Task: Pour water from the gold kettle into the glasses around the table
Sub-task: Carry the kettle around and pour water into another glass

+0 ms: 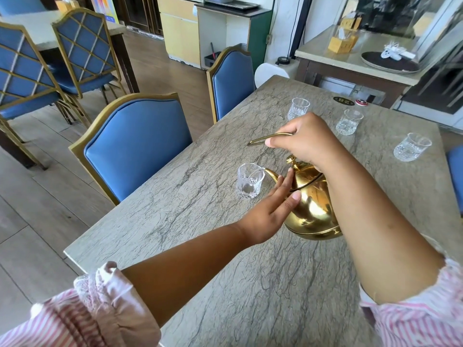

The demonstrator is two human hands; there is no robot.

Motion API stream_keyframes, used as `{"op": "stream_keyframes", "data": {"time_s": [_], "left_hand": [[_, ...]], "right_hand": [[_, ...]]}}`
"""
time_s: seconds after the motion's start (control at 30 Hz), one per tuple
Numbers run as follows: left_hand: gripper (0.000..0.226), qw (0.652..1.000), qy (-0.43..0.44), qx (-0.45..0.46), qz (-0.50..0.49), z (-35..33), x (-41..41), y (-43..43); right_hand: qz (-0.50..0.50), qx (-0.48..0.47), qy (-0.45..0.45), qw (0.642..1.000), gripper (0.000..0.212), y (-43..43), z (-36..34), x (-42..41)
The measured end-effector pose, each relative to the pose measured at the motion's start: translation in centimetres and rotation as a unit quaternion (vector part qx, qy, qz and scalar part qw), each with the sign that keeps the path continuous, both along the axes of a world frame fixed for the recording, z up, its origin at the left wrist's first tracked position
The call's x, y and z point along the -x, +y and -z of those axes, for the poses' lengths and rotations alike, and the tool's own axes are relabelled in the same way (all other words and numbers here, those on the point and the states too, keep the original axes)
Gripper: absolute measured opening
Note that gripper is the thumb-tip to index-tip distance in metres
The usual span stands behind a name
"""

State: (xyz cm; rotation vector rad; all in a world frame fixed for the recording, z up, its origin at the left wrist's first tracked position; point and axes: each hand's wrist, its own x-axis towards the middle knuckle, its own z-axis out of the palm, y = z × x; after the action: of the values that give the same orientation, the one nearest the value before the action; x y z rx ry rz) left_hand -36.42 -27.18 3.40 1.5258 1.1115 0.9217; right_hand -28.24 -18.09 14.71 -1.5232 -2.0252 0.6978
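The gold kettle (314, 209) hangs tilted over the grey stone table (200, 241), its spout at the rim of a cut-crystal glass (250, 181) near the left edge. My right hand (305, 140) is shut on the kettle's thin gold handle from above. My left hand (270, 211) rests flat against the kettle's side, fingers straight and touching the lid's edge. Three more glasses stand further off: one (298, 108) at the far left, one (349, 122) in the far middle, one (411, 147) on the right. Whether water flows I cannot tell.
Two blue chairs with gold frames (135, 144) (231, 81) stand along the table's left side. A blue seat edge (456, 176) shows at the right. Small round items (347, 100) lie at the table's far end. A side table (350, 58) carries a dark tray and a tissue box.
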Motion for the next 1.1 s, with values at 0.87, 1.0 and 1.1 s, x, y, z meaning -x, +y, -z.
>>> {"op": "stream_keyframes", "data": {"time_s": [0.87,1.0,1.1], "left_hand": [[0.068,0.999,-0.032,0.023,-0.002,1.2,-0.2,0.6],[0.067,0.999,-0.025,0.026,-0.002,1.5,0.1,0.6],[0.065,0.999,-0.019,0.03,0.0,1.6,0.1,0.5]], "right_hand": [[-0.014,0.002,-0.024,1.0,0.036,0.8,1.3,0.2],[-0.014,0.018,-0.012,1.0,0.029,0.9,1.7,0.3],[-0.015,0.016,-0.009,1.0,0.029,0.9,2.0,0.2]]}}
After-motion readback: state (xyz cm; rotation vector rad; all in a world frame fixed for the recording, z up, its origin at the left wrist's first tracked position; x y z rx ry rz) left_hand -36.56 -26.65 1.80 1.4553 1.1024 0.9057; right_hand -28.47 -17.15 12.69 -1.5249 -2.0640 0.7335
